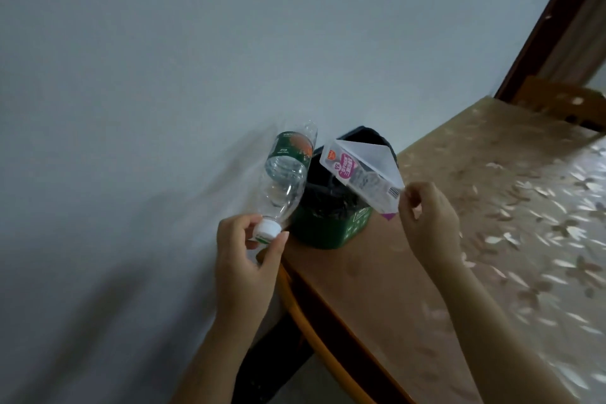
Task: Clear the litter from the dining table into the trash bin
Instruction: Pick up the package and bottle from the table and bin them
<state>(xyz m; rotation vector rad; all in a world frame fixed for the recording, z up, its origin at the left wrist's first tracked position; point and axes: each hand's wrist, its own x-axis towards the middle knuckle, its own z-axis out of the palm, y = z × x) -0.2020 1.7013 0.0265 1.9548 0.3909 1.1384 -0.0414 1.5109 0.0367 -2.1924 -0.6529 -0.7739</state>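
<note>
The left hand (pixel 244 259) pinches the bottle (pixel 285 174) by its cap; the right hand (pixel 426 223) pinches the triangular wrapper (pixel 360 170), directly above the trash bin (pixel 331 226).

Dining table (pixel 377 275) with a wooden rim, seen at a tilt, running from the near centre to the far right. A glossy brown cover with a pale leaf or petal pattern (pixel 511 200) lies over the top; the pattern is dense on the right and fades to plain brown toward the left edge. A green trash bin (pixel 331 226) with a dark liner appears to stand on the table's far left corner, close to the wall, though its base is partly hidden.
</note>
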